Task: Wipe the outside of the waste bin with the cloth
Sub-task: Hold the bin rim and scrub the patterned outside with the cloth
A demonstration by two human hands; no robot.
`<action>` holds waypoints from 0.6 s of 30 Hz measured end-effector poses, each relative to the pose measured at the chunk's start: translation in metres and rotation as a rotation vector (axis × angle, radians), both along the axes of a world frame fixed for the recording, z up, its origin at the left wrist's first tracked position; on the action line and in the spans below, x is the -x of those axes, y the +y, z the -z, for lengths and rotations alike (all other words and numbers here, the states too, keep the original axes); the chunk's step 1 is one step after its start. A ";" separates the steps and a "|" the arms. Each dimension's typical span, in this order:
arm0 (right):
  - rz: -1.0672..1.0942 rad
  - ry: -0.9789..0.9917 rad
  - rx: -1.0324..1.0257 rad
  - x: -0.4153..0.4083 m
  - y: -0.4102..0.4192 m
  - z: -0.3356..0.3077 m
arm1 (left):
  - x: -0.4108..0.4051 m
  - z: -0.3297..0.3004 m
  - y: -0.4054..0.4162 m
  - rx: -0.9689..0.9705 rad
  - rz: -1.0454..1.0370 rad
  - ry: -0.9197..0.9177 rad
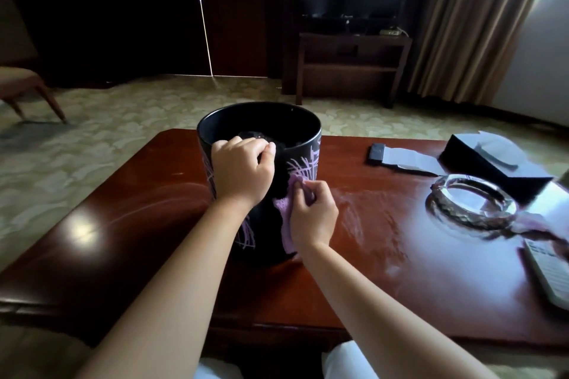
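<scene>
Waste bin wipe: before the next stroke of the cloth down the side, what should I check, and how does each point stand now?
1. Waste bin upright on the table: ok.
2. Left hand has a grip on the near rim: ok.
3. Right hand holds the purple cloth against the outside wall: ok.
4. Glass ashtray stands apart from the bin: ok.
5. Far side already wiped: cannot tell.

Both forearms are bare, with no sleeves, watch or rings showing, and white clothing (345, 360) covers the lap below.
</scene>
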State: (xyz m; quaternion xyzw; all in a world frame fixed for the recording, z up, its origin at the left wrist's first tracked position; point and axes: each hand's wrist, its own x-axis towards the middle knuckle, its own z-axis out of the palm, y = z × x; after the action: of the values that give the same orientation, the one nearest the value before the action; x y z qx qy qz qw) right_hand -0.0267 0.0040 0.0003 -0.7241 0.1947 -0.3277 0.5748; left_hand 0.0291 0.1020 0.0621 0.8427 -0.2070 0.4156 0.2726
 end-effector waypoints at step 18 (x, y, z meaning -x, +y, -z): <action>0.008 -0.052 0.062 -0.006 -0.001 -0.022 | -0.002 0.002 0.000 0.002 -0.007 -0.008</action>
State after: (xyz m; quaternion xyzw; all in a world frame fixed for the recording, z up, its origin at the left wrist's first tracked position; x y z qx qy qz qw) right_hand -0.0209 0.0035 0.0219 -0.7321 0.1721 -0.3546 0.5555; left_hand 0.0309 0.1016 0.0603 0.8415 -0.2048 0.4200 0.2713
